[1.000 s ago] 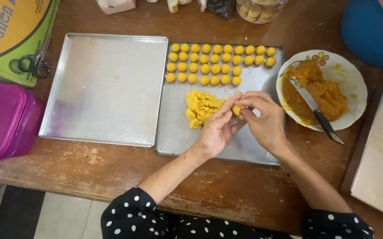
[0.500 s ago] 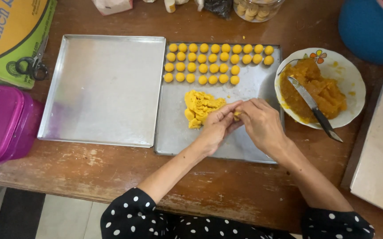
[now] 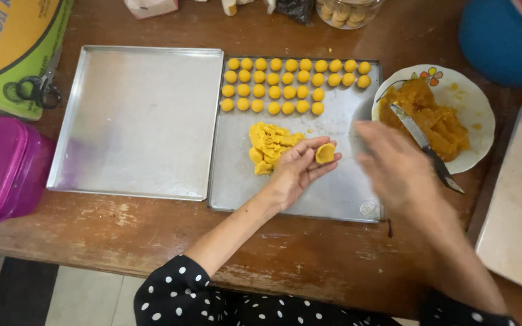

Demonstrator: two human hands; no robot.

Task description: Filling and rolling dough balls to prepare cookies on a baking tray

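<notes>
Over the right-hand metal tray (image 3: 345,199) the left hand (image 3: 294,172) holds a small cupped piece of yellow dough (image 3: 325,153) between thumb and curled fingers, pinched lightly, just beside the loose lump of dough (image 3: 268,146) lying on the same tray. The right hand (image 3: 394,166) is blurred as it hangs between the tray and the flowered plate (image 3: 475,111); its fingers look spread and it seems to hold nothing, though the blur leaves that uncertain. As a judgement, the work is partly along: three rows of finished yellow balls (image 3: 288,84) sit at the far edge of the tray, the third row shorter than the first, while a fair lump of dough and a heap of orange filling (image 3: 433,118) with a knife (image 3: 425,146) resting in it are left to use. To the left lies a second tray (image 3: 137,121), bare, and beyond it a pink box (image 3: 1,166) and a pair of scissors (image 3: 39,87). A blue tub (image 3: 505,39) stands at the far right, and another flat pan (image 3: 517,211) at the near right. Nothing lies between the hands and the plate.
</notes>
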